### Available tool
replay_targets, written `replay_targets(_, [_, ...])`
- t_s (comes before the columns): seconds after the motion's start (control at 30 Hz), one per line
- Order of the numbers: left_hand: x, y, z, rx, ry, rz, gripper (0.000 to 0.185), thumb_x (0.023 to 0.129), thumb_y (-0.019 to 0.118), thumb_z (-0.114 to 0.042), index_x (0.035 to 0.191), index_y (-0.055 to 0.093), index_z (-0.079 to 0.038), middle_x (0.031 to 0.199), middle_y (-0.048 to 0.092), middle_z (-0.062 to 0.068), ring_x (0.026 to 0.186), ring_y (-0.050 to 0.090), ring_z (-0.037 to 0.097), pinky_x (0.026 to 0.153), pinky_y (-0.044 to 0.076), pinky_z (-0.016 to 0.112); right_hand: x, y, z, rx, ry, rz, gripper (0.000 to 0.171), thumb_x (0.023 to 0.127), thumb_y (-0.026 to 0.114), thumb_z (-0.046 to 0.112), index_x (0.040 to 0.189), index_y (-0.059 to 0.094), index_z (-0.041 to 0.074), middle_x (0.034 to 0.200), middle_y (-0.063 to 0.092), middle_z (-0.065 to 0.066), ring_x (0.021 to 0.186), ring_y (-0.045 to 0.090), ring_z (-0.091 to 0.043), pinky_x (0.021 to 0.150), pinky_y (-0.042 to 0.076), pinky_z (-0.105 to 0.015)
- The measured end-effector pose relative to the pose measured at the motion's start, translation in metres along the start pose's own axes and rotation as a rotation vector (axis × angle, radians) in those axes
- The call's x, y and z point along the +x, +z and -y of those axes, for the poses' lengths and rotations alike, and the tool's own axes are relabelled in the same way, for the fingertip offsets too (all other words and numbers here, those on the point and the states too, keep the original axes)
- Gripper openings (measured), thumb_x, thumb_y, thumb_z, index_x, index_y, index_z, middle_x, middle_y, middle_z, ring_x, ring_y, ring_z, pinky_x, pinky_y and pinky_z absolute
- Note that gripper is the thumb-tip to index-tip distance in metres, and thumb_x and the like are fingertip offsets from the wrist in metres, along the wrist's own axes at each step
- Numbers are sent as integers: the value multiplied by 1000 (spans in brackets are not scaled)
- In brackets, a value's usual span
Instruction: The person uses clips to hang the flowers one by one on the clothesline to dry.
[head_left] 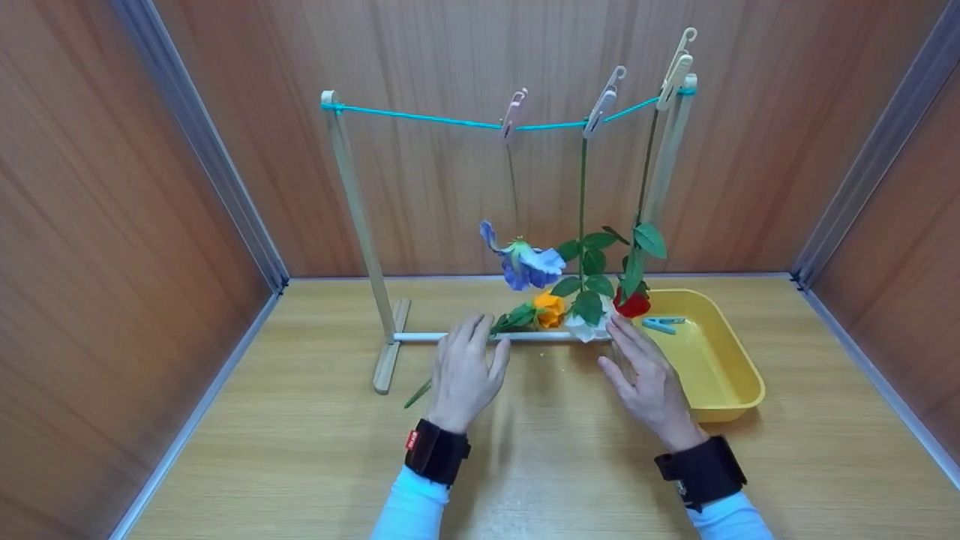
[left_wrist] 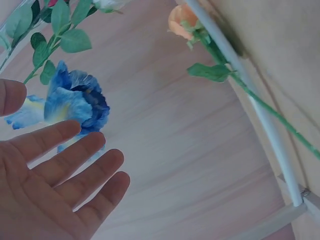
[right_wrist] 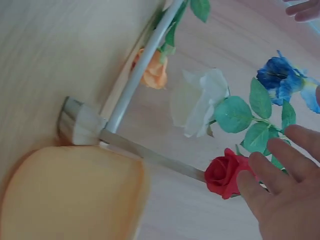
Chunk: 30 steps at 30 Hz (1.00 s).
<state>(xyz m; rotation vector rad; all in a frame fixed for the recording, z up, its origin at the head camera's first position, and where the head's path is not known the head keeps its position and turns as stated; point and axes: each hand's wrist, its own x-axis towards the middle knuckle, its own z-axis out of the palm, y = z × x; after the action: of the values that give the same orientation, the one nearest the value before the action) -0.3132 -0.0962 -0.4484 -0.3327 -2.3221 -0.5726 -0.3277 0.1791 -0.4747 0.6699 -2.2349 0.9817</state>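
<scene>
My left hand point(head_left: 465, 367) is raised with fingers spread and nothing in its grasp. In the head view it overlaps the stem of an orange flower point(head_left: 550, 309), which lies by the rack's bottom bar point(head_left: 420, 337). My right hand point(head_left: 651, 382), also empty with fingers extended, is nearest the red rose point(right_wrist: 220, 175) and the white flower point(right_wrist: 200, 102); whether it touches the rose I cannot tell. A blue flower point(head_left: 531, 266) and these two hang head down from a turquoise cord point(head_left: 420, 116), held by pink point(head_left: 512, 116), lavender point(head_left: 601, 111) and cream point(head_left: 676, 79) clothespins.
The cord runs between two wooden posts point(head_left: 356, 202). A yellow basin point(head_left: 712, 367) stands right of the rack, with a blue clothespin point(head_left: 661, 324) inside. Wood-grain panels point(head_left: 450, 45) enclose the back and sides of the table point(head_left: 300, 450).
</scene>
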Motion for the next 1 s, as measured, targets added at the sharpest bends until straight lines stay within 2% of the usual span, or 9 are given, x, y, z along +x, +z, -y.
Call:
replay_targets(0.1, [-7, 7, 2, 3, 3, -11, 42, 102, 63, -30, 131, 67, 0, 132, 66, 20, 122, 63, 37, 101, 51, 51, -4, 1, -2, -51, 24, 21, 58, 93, 77, 9, 144, 56, -4, 153, 51, -20, 140, 50, -36, 120, 32, -31])
replay_targets(0.2, [-15, 14, 4, 10, -10, -4, 43, 100, 65, -29, 132, 66, 0, 134, 65, 21, 123, 62, 37, 104, 49, 52, -6, 1, -3, -89, 39, 40, 60, 93, 78, 10, 146, 54, -4, 154, 50, -20, 141, 49, -37, 116, 37, -51])
replay_targets(0.27, [-19, 18, 4, 14, -19, 8, 45, 100, 65, -30, 134, 65, -1, 135, 64, 20, 125, 61, 38, 106, 48, 53, -7, 0, -4, -105, 44, 52, 61, 93, 77, 12, 146, 53, -4, 155, 48, -20, 142, 47, -39, 115, 37, -57])
replay_targets(0.5, [-31, 30, 4, -12, -21, 29, 47, 102, 61, -32, 135, 64, 2, 140, 61, 23, 130, 57, 42, 109, 44, 59, -9, -3, -9, -160, 10, 72, 65, 96, 74, 20, 150, 48, -3, 159, 44, -19, 147, 40, -39, 118, 32, -59])
replay_targets(0.7, [-34, 38, 1, 8, -13, 65, 50, 104, 55, -36, 136, 63, 2, 142, 60, 22, 133, 55, 41, 111, 42, 58, -10, -4, -13, -175, 37, 97, 67, 97, 73, 21, 153, 45, -2, 161, 41, -19, 149, 36, -40, 119, 28, -62])
replay_targets(0.87, [-35, 41, -4, 29, -8, 80, 49, 104, 55, -37, 134, 65, 0, 141, 61, 21, 132, 56, 40, 112, 41, 56, -11, -7, -15, -173, 39, 97, 66, 98, 72, 23, 152, 45, -2, 161, 41, -20, 149, 36, -41, 119, 28, -63])
replay_targets(1.0, [-37, 41, -9, 21, -26, 125, 49, 105, 54, -38, 137, 64, -2, 145, 59, 20, 135, 54, 39, 114, 40, 56, -11, -9, -17, -163, 41, 70, 63, 97, 72, 21, 149, 48, -5, 159, 43, -23, 147, 39, -42, 118, 30, -63])
